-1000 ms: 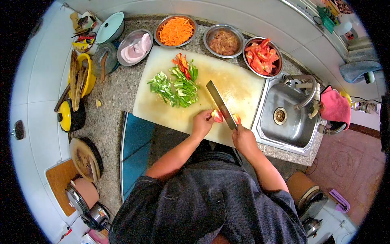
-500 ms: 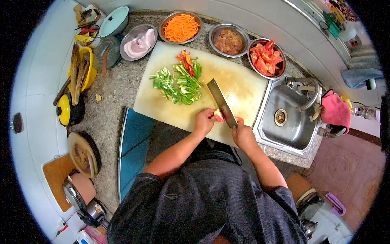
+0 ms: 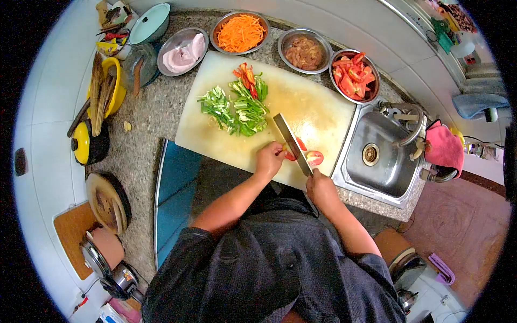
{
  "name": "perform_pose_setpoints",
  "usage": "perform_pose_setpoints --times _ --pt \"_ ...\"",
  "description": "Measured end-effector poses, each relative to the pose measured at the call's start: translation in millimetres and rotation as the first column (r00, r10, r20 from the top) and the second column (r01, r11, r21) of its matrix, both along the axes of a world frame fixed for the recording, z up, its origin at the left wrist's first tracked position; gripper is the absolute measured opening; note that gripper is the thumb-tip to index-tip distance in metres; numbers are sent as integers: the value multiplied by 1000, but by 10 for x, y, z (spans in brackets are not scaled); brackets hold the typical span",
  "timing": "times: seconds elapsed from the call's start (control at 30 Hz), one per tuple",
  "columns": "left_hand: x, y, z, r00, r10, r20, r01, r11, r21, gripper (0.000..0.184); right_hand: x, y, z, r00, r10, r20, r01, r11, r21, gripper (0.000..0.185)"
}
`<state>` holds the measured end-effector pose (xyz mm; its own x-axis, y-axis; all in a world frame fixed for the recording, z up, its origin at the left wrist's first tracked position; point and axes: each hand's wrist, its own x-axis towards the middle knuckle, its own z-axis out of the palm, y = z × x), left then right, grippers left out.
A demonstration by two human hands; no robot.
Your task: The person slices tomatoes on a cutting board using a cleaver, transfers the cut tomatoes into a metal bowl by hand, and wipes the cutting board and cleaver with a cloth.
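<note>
My right hand (image 3: 322, 191) is closed round the handle of a cleaver (image 3: 288, 137), its long blade slanting up and left over the white cutting board (image 3: 215, 142). Just left of the blade, the closed fingers of my left hand (image 3: 270, 160) pinch a red tomato piece (image 3: 290, 156), mostly hidden by the fingertips. On the blade's right lies a tomato half (image 3: 314, 158), cut face up. A small red slice (image 3: 301, 144) shows beside the blade. Farther back on the board are sliced green peppers (image 3: 249, 116) and red pepper strips (image 3: 246, 77).
Behind the board stand bowls of raw pale meat (image 3: 183, 56), shredded carrot (image 3: 240, 34), sliced marinated meat (image 3: 304, 53) and tomato wedges (image 3: 353, 75). A steel sink (image 3: 390, 172) adjoins the right side. A yellow basket (image 3: 113, 99) and a lidded pot (image 3: 92, 143) are at left.
My right hand and the cleaver have shifted slightly down and left. The tomato half right of the blade now shows its cut face. A red slice has come into view beside the blade.
</note>
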<state>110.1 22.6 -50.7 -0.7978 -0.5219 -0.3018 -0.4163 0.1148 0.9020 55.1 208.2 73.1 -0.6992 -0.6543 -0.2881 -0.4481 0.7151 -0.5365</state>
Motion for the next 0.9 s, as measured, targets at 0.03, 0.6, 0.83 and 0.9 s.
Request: perform_pose_setpoints --times 0.03,0.6,0.83,0.9 --pt "-31 -7 136 1000 3 -1 -3 1000 -1 18 -40 -81 -21 1000 3 -1 -3 1000 -1 14" --pt "22 -38 336 1000 -14 6 14 999 -43 18 30 49 435 997 11 70 -20 990 136 17" --pt "17 -51 337 999 -32 8 31 998 58 13 83 3 376 992 -34 118 21 993 116 18" --pt "9 -52 366 998 -41 45 39 998 39 12 92 -59 239 994 -39 107 27 993 112 17"
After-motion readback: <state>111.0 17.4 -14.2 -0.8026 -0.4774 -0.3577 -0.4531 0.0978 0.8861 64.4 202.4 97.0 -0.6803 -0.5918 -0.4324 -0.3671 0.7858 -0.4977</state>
